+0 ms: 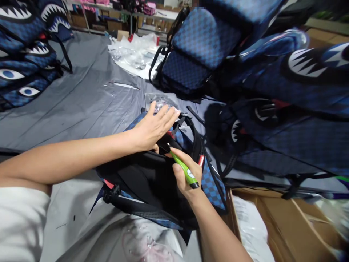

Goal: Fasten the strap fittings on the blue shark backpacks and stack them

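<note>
From where I stand I count two bare hands over one blue-and-black checked backpack (141,174), which lies at the near edge of the grey-covered table (89,76), its black padded panel facing the person. The left hand (156,127) is over its upper edge, four fingers stretched out and slightly apart, the thumb tucked lower by the black cloth; I can't tell whether the thumb pinches anything. The right hand (188,169) is closed around one green pen-shaped tool (183,165) with a black end, one round white label and a slim tip aimed toward the cloth just below the left palm. I see at least two red tabs on the backpack, one near each side. Just past the left fingertips lies one small clear packet (163,99), and farther back one heap of clear plastic (139,51). A stack of bags (29,69) stands at far left, two whole printed eyes and at least three toothed mouths showing; another pile of checked bags (201,47) fills the right, overlapping too much to count. At lower right sits one open cardboard box (289,222) with a white plastic bundle (249,225) in it. One white sleeve (21,222) shows at lower left.
</note>
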`<state>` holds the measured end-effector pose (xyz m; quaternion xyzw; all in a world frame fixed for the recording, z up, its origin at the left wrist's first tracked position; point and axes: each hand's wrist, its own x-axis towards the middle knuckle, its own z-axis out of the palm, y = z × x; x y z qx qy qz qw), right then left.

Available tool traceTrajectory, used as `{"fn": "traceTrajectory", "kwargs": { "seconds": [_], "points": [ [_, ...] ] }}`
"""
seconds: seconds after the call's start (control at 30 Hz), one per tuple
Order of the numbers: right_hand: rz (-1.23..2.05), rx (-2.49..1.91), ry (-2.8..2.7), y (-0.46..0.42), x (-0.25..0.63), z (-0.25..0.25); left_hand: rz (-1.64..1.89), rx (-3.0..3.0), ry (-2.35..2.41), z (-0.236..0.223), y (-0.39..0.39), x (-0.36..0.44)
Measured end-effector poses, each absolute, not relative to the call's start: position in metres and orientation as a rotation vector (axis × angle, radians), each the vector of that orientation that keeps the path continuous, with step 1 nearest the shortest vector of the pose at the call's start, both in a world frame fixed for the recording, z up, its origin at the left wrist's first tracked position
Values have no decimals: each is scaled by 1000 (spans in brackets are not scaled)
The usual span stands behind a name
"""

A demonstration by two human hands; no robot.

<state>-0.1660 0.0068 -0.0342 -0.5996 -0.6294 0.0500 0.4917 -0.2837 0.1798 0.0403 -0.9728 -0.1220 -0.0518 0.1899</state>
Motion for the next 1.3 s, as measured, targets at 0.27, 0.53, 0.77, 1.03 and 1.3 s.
{"fn": "traceTrajectory", "kwargs": {
  "seconds": [0.27,0.53,0.77,1.03,1.3],
  "points": [
    [226,-1551,-1375,20,-158,-35,-138,-2782,-421,36,183,-270],
    [432,-1661,-1650,22,-140,5,-97,-2809,-335,32,190,-265],
    [475,-1747,-1650,33,-136,11,-143,-2818,-374,27,192,-258],
    [612,-1851,-1892,47,-111,23,-166,-2871,-347,25,198,-254],
    [530,-1777,-1953,51,-104,9,-124,-2876,-388,20,202,-244]
  ]
}}
